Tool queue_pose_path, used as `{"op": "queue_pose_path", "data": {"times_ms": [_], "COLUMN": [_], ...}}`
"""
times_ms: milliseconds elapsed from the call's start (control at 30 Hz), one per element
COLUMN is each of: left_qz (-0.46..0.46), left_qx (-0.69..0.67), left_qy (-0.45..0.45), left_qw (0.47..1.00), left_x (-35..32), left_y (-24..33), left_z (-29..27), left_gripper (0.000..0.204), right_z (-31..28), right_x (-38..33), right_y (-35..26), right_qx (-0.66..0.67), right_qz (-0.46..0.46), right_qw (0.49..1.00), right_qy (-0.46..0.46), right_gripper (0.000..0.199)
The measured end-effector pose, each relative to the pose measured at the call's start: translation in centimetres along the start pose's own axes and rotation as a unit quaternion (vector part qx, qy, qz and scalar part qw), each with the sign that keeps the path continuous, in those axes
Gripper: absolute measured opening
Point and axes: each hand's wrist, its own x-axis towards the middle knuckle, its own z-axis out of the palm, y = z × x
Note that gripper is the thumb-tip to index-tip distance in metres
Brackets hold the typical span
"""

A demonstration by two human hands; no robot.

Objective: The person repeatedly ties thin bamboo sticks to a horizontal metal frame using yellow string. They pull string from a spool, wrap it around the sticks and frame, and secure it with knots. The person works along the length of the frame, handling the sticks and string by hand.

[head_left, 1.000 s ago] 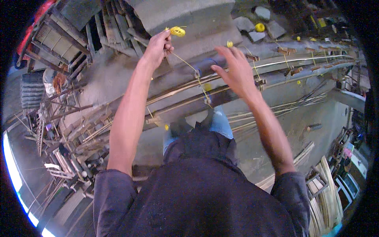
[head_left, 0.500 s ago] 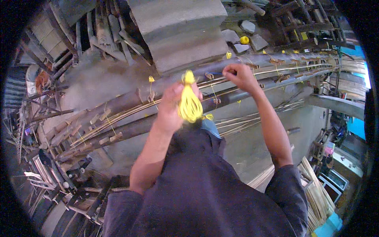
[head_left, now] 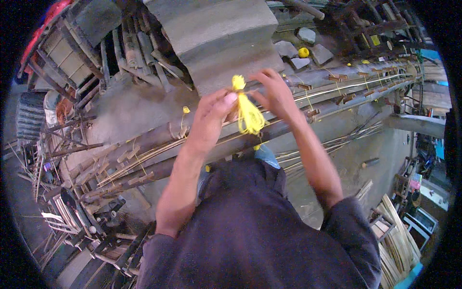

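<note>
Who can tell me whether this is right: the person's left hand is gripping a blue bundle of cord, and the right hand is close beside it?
Not quite: the bundle of cord is yellow, not blue, as the head view shows. The rest stands: the left hand is gripping it, and the right hand is close beside it.

Yellow cord bundle [head_left: 251, 117], looped, cinched near one end, between hands [head_left: 211, 111]

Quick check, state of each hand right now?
Left hand: closed, holding the yellow string bundle.
Right hand: raised close to the bundle; whether it grips anything cannot be told.
</note>
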Motion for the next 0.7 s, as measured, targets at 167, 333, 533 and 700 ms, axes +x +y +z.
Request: {"op": "queue_pose_path", "data": {"times_ms": [167, 333, 533, 700], "left_qz": [0.035, 0.011, 0.005, 0.037], "left_qx": [0.111, 0.165, -0.016, -0.168], "left_qy": [-0.059, -0.044, 0.065, 0.113], "left_qw": [0.991, 0.985, 0.998, 0.979], "left_x": [5.6, 8.3, 5.7, 0.7], "left_y": [1.6, 1.9, 0.8, -0.1], "left_z": [2.9, 3.5, 0.9, -1.9], "left_gripper": [0.028, 0.028, 0.026, 0.027], "right_z": [-0.4, 3.1, -1.0, -1.6], "right_x": [-14.8, -16.5, -5.8, -2.7], "right_y": [-3.3, -3.9, -0.9, 2.7], "right_qx": [0.132, 0.126, 0.034, 0.173], "right_qz": [0.280, 0.278, 0.061, 0.183], "right_qw": [0.951, 0.952, 0.989, 0.959], "right_qy": [-0.002, 0.030, 0.129, -0.130], "right_gripper": [0.025, 0.029, 0.026, 0.018]}}
